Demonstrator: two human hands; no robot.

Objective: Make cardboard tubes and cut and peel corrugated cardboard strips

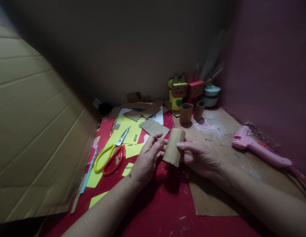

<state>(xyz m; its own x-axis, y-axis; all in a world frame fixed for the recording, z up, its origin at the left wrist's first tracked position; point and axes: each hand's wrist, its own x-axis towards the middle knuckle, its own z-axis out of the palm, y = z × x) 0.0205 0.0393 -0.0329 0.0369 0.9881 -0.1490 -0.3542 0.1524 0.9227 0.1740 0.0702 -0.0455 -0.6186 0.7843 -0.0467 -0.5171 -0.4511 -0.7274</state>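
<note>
A cardboard tube (174,146) is held tilted above the red tabletop, its lower end toward me. My right hand (198,156) grips it from the right, with the thumb on its near face and the other fingers mostly hidden behind. At the tube's left edge is my left hand (150,156), its fingers loosely curved and apart. Whether its lower fingertips touch the tube is hard to see. To the left lie scissors (113,153) with one yellow and one red handle, blades pointing away. Beyond the tube stand two shorter cardboard cylinders, a wider one (186,114) and a narrower one (199,110).
A pink glue gun (261,146) lies on a brown cardboard sheet (217,197) at right. Yellow paper (134,150) and cardboard scraps (153,108) cover the back left. Decorated yellow (177,93) and red (195,90) figures stand behind, beside a lidded pot (211,96). A large cardboard panel (39,131) rises at left.
</note>
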